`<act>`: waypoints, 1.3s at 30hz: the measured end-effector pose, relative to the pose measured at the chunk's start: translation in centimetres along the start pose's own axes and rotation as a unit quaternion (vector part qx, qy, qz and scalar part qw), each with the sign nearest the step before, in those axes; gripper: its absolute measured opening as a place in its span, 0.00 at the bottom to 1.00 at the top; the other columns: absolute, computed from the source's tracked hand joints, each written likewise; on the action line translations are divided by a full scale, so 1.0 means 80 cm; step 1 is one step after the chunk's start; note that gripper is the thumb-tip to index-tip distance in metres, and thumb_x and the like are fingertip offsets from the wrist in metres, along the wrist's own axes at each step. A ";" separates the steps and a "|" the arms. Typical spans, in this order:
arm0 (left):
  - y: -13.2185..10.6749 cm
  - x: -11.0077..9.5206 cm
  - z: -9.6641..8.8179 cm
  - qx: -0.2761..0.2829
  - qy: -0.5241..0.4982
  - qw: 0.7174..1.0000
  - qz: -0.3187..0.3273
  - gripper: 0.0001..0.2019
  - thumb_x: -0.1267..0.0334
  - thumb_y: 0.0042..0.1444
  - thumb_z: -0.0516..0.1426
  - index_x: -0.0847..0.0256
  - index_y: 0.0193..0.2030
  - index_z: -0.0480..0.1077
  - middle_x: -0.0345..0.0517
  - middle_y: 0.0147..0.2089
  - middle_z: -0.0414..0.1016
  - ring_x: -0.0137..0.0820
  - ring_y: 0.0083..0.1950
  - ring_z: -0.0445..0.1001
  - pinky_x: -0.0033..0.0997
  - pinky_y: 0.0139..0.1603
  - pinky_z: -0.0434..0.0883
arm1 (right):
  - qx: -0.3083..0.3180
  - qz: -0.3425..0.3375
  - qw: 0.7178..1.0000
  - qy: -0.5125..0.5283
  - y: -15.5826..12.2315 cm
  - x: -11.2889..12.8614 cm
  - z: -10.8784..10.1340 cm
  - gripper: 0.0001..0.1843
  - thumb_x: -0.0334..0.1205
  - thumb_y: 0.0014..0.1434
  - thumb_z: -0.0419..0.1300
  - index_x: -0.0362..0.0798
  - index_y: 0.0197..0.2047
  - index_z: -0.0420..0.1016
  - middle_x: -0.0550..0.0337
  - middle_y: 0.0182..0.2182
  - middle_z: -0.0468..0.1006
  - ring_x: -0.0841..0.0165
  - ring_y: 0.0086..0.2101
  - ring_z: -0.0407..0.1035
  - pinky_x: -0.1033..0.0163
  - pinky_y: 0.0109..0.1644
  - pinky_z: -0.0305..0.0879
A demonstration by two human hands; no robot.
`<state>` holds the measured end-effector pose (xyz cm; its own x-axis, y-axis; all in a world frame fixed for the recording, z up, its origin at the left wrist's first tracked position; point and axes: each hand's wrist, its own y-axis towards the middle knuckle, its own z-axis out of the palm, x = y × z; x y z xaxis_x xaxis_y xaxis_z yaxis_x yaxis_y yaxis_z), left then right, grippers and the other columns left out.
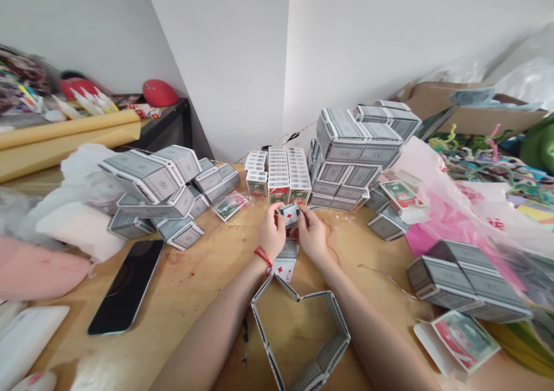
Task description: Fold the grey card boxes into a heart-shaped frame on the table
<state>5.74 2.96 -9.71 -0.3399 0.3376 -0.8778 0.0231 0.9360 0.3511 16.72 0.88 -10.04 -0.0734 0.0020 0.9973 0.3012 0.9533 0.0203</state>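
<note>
My left hand (272, 233) and my right hand (311, 234) meet over the middle of the wooden table (186, 299), both closed on a small folded playing card (289, 213) showing a red diamond. A red string circles my left wrist. Under my hands lie a few loose cards (285, 264). Just nearer to me stands a heart-shaped frame of folded cards (303, 333) on edge. Right behind my hands sit rows of small card packs (278, 175).
Stacks of grey patterned card blocks rise at left (160, 189), behind (359, 154) and at right (467, 281). A black phone (127, 284) lies at left. Pink plastic bags (445, 218), loose packs (463, 339), paper rolls (64, 140) and a cardboard box (467, 111) crowd the edges.
</note>
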 end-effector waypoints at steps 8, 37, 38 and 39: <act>0.001 0.000 -0.001 0.005 0.028 0.999 0.024 0.12 0.69 0.54 0.51 0.60 0.45 0.66 0.49 0.44 0.71 0.32 0.43 0.71 0.34 0.44 0.69 | -0.012 -0.032 0.999 -0.017 0.002 0.004 -0.004 0.21 0.48 0.54 0.52 0.47 0.47 0.70 0.60 0.22 0.73 0.70 0.17 0.64 0.65 0.20 0.64; 0.001 -0.006 -0.005 -0.026 0.001 0.999 -0.036 0.09 0.69 0.56 0.49 0.61 0.41 0.69 0.49 0.42 0.74 0.34 0.44 0.72 0.35 0.47 0.68 | -0.015 -0.060 0.997 -0.035 0.004 0.000 -0.004 0.20 0.35 0.48 0.50 0.45 0.43 0.74 0.54 0.37 0.78 0.65 0.34 0.70 0.60 0.39 0.67; 0.000 -0.008 -0.005 -0.023 -0.022 0.998 -0.048 0.09 0.67 0.56 0.50 0.61 0.40 0.69 0.49 0.41 0.74 0.35 0.44 0.72 0.36 0.47 0.68 | -0.030 -0.063 0.997 -0.030 0.005 0.001 -0.004 0.19 0.36 0.48 0.51 0.44 0.42 0.74 0.54 0.37 0.78 0.64 0.35 0.70 0.60 0.41 0.66; 0.000 -0.010 -0.005 -0.016 -0.056 0.996 -0.065 0.08 0.65 0.55 0.51 0.61 0.40 0.69 0.49 0.41 0.74 0.35 0.43 0.73 0.36 0.46 0.68 | -0.041 -0.066 0.997 -0.023 0.005 0.002 -0.005 0.18 0.37 0.49 0.52 0.45 0.42 0.75 0.53 0.38 0.78 0.63 0.37 0.70 0.59 0.42 0.65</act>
<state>5.68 2.64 -8.87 -0.2303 0.2251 -0.9467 -0.0452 0.9694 0.2415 17.19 1.14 -9.87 -0.1601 -0.1056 0.9814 0.3619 0.9187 0.1579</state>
